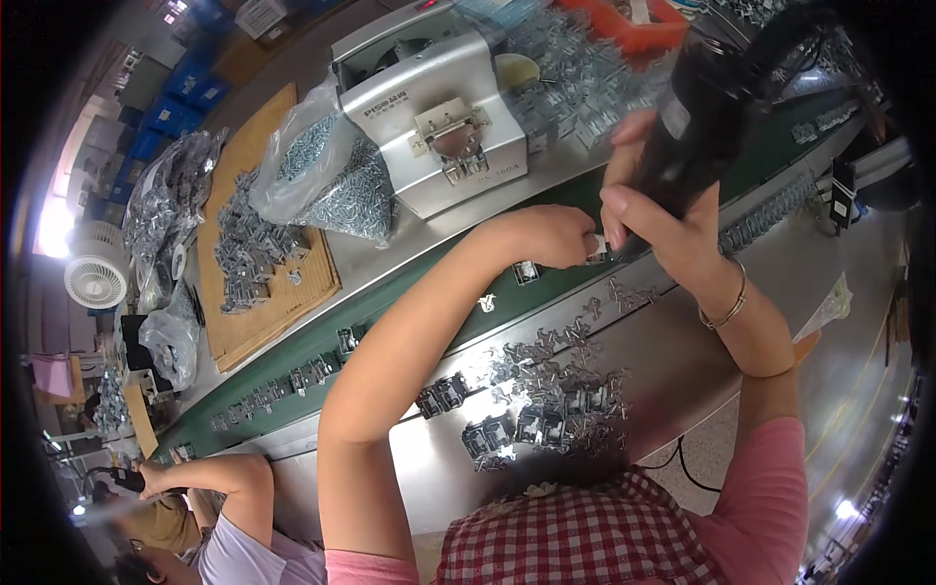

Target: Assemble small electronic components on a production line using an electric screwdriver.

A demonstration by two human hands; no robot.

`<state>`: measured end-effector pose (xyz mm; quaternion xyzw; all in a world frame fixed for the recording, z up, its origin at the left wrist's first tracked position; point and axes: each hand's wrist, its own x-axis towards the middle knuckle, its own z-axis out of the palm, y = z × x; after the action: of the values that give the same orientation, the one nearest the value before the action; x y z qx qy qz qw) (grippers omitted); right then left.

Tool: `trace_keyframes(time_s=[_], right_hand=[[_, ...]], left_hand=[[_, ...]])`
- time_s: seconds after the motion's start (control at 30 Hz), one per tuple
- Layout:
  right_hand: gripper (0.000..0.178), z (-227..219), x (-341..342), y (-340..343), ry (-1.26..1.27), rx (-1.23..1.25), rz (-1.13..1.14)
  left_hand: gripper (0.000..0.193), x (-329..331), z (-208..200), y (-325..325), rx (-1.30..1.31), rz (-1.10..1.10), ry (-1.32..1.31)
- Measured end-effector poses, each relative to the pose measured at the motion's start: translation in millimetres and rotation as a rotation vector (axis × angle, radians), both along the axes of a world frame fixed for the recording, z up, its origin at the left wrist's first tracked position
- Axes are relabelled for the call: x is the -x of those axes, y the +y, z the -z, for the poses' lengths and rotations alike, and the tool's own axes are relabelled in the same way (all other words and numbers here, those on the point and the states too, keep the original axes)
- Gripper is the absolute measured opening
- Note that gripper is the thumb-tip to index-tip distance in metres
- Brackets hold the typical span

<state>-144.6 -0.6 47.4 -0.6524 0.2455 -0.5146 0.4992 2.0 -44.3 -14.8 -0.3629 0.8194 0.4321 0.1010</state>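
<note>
The right hand (681, 229) wraps its fingers around a black screwdriver (690, 127) at two o'clock, while the left hand (548, 236) pinches a small metal part (598, 251) at eight o'clock from it.

You had two bare hands, a left hand (551, 234) and a right hand (675, 232), and one black cylindrical power tool (697, 127). Around you were one silver box-shaped metal machine (390, 107), one clear plastic bag of silver screws (341, 190), one flat brown cardboard sheet (232, 336), one orange-red plastic tray (655, 37), one round white fan (97, 276) and one long green belt (509, 300). The small silver metal pieces (546, 353) lay too tangled for you to count.
</note>
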Motion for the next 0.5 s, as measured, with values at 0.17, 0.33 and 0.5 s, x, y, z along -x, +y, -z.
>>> trace_keyframes(time_s=[0.17,0.33,0.5], right_hand=[[0.038,7,0,-1,-0.005,0.092,-0.034],[0.037,13,-3,-4,-0.087,0.092,-0.025],[0.037,15,-6,-3,-0.020,0.040,-0.016]], left_hand=[[0.031,-9,10,-3,0.101,0.015,0.125],[0.025,-8,-13,-6,-0.104,0.014,0.082],[0.011,-12,-9,-8,-0.231,-0.061,0.225]])
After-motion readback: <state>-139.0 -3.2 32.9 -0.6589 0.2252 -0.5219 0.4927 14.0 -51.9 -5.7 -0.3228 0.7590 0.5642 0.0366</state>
